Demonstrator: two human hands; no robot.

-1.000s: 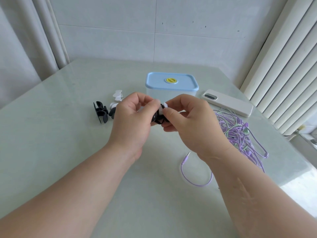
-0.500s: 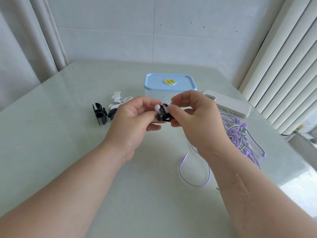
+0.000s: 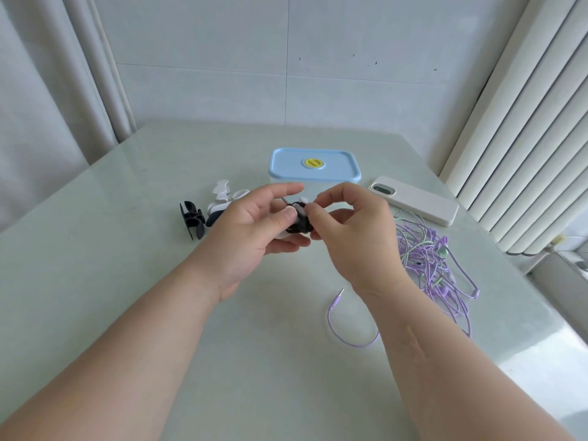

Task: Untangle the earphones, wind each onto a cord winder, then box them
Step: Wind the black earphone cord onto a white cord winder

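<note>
Grips a small black plastic cord winder (image 3: 299,222), white earbuds at its top, in the curled left hand (image 3: 254,230) mid-table, just near of the blue-lidded plastic box (image 3: 315,165), right hand (image 3: 350,237) fingertips pinching its top. Looks like finishing the first winding only. Leaves the tangle of purple and green earphone cords (image 3: 426,253) at right unsorted, the spare black winder (image 3: 192,219) and spare white winder (image 3: 222,192) at left unused, the lid on, nothing boxed.

Single head-worn wide-angle camera, close above the table (image 3: 105,281), faces forward and down toward the wall (image 3: 206,100) at 12 o'clock; curtain (image 3: 47,106) at 10 o'clock.
</note>
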